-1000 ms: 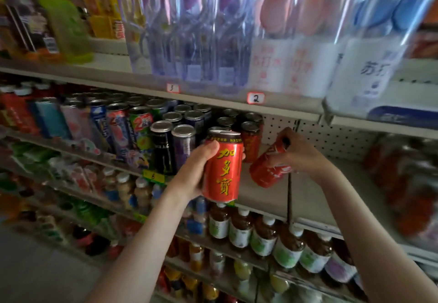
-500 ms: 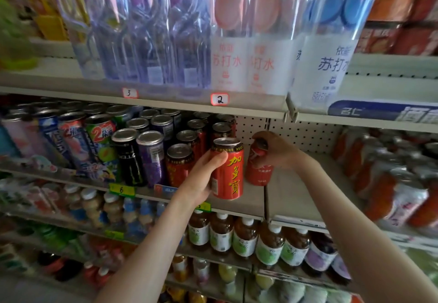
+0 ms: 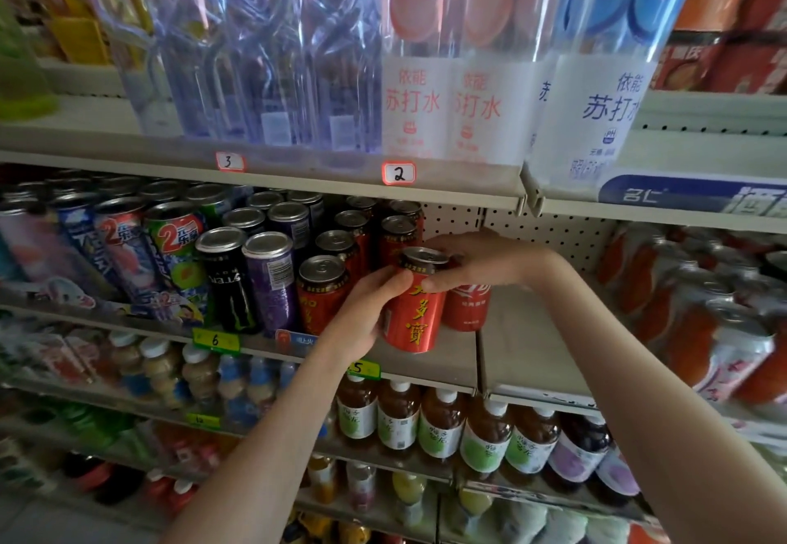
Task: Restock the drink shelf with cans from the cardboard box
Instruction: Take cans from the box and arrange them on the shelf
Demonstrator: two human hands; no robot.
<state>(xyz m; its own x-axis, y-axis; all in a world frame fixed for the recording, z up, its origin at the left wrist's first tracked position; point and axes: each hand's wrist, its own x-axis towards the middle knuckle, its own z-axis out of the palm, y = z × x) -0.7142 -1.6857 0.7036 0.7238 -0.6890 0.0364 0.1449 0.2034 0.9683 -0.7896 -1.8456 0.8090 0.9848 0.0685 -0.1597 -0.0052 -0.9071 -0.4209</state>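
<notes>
A: Largest first. Shelf (image 3: 438,367), middle tier, with a bare stretch on its right half. The can rows (image 3: 272,271) are packed on its left half. The box is not in view.

B: Hands?

A: Both are up at the gap where the rows end. The left hand (image 3: 362,313) comes in from the left and the right hand (image 3: 485,262) from above and the right.

B: And the cans being stocked?

A: There are two. The tea can (image 3: 415,318), red with yellow characters, is near the shelf's front edge, just right of the front can in the red row and tilted a little. I cannot tell whether its base is fully down. The cola can (image 3: 466,309) stands upright, just behind and to the right of it, the two touching or nearly so.

B: What about the grip?

A: The left hand is clamped on the tea can's left side, thumb across the front near the rim. The right hand's fingers (image 3: 447,243) are curled over the cola can's top, and its thumb tip touches the tea can's shoulder.

B: Which step is this?

A: Placing, I judge. Both cans are at the shelf and neither is let go.

B: And next?

A: Probably square the tea can upright and slide it back into line with the red row. The cola can should be seated beside it without knocking the neighbours. Then both hands let go and go back to the box. It is a tight fit, so small pushes will be needed.
</notes>
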